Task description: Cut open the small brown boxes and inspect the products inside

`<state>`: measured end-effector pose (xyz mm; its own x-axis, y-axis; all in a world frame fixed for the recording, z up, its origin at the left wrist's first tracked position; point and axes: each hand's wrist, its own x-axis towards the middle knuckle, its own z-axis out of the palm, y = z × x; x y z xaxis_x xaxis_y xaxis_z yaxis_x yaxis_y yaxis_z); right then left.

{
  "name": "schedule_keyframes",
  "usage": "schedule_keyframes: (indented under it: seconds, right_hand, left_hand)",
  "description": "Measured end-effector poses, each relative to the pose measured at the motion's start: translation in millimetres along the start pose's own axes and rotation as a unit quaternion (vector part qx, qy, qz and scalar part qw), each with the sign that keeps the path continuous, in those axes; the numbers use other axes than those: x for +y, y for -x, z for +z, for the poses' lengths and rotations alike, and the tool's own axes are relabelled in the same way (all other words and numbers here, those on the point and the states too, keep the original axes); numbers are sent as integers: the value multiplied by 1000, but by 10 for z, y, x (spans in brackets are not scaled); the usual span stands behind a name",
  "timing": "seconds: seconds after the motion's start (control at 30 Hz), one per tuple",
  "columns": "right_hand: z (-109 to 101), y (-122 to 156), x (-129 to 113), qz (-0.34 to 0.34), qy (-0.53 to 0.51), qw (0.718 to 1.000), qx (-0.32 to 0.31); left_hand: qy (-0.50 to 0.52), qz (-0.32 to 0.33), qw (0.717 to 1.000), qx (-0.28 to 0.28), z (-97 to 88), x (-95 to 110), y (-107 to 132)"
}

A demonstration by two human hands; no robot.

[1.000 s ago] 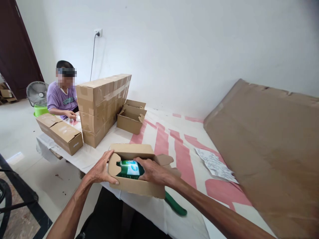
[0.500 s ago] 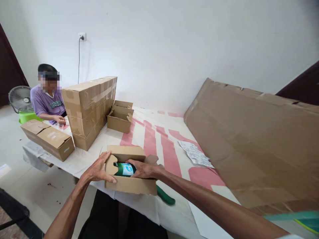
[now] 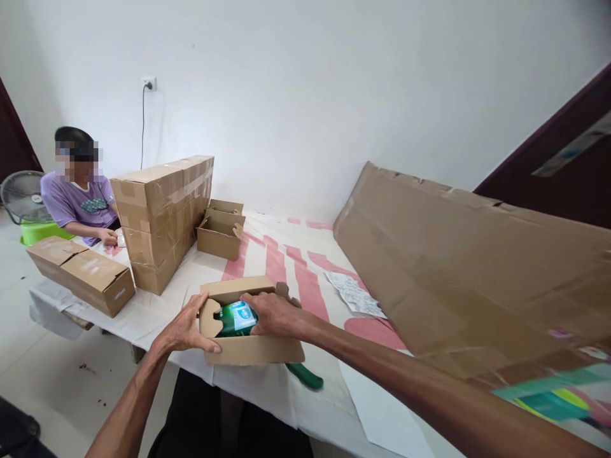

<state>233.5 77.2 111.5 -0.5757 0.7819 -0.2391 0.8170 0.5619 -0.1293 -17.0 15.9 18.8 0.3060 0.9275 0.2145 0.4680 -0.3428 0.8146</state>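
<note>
A small open cardboard box [image 3: 255,352] lies at the table's near edge in front of me. My left hand [image 3: 187,326] is closed on its left end, thumb along the near wall and fingers on the far side. Inside sits a shiny green package [image 3: 230,321] with a white and blue label; its kind is unclear. My right hand [image 3: 275,315] reaches into the box from the right and grips the package's right part, its lower fingers hidden. A curved green handle [image 3: 306,376] pokes out from beneath the box's right corner.
Taped cartons [image 3: 153,219] are stacked at the left, with open boxes [image 3: 219,238] beside them and a long carton [image 3: 88,273] nearer. A large cardboard sheet [image 3: 458,267] leans at the right. Crumpled paper [image 3: 356,294] lies on the table. A person [image 3: 83,203] sits at the far left.
The view has swung slightly to the right. More of the green package's label side shows, and my right hand has shifted on it. My left hand keeps hold of the box.
</note>
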Motion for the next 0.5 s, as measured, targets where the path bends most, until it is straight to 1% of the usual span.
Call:
schedule_keyframes:
  seconds: [0.07,0.17,0.27,0.33,0.4,0.5]
  right_hand:
    - [-128,37,25,2,5,1000,5]
    - [-301,86,89,0,-35,999,3]
    - [-424,143,120,-6,-66,998,-15]
    - [-494,196,119,-4,-36,999,-17]
    - [-581,262,133,-4,23,1000,-4]
    - [-747,375,233,-28,103,993,47]
  left_hand:
    - [2,12,1000,8,-14,72,-40]
    - [-38,22,999,18,-55,158,-95]
    - [-87,2,996,0,-66,170,-125]
    - [-94,-21,995,-20,-44,133,-122]
    - [-89,-40,995,-37,-22,79,-99]
    - [-81,-71,992,-63,-71,41,-51]
